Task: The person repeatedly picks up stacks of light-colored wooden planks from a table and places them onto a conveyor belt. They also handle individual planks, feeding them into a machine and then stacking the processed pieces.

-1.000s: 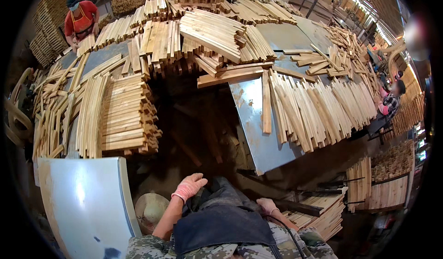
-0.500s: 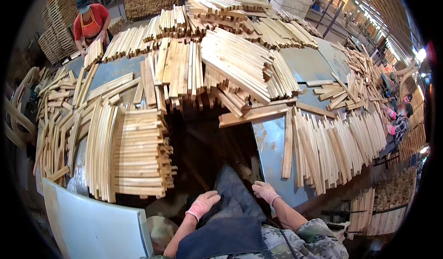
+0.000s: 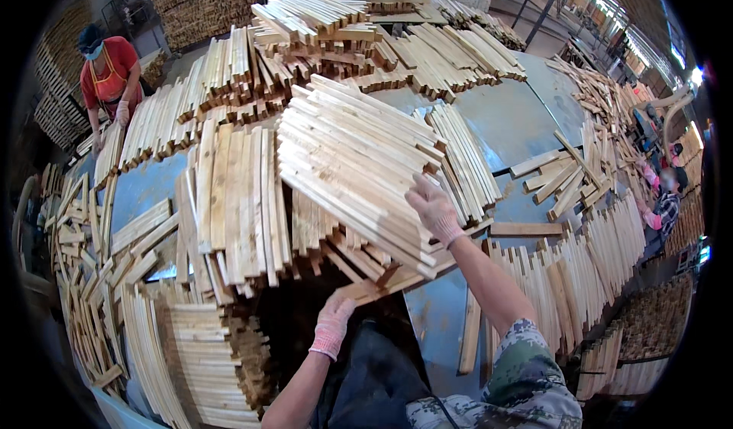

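My right hand (image 3: 434, 209), in a pale pinkish work glove, is over the right end of a big slanted stack of wooden strips (image 3: 351, 161). Its fingers are loosely bent and parted, with nothing seen in them; whether they touch the strips I cannot tell. Lower and to the left, my gloved left hand (image 3: 334, 323) is beside the near end of a wooden board (image 3: 382, 284) that lies under the stack. The left fingers are stretched out and partly bent, and no piece shows in their grasp.
Upright rows of strips (image 3: 237, 200) stand left of the stack, with another pile (image 3: 206, 360) nearer me. More strips (image 3: 580, 268) line the right side of the blue-grey table (image 3: 489, 116). A person in red (image 3: 114, 70) handles strips at far left; another person (image 3: 664, 207) is at right.
Both hands have moved forward from near my lap, the right one up to the stack's end and the left to the board. The view has shifted closer to the stack.
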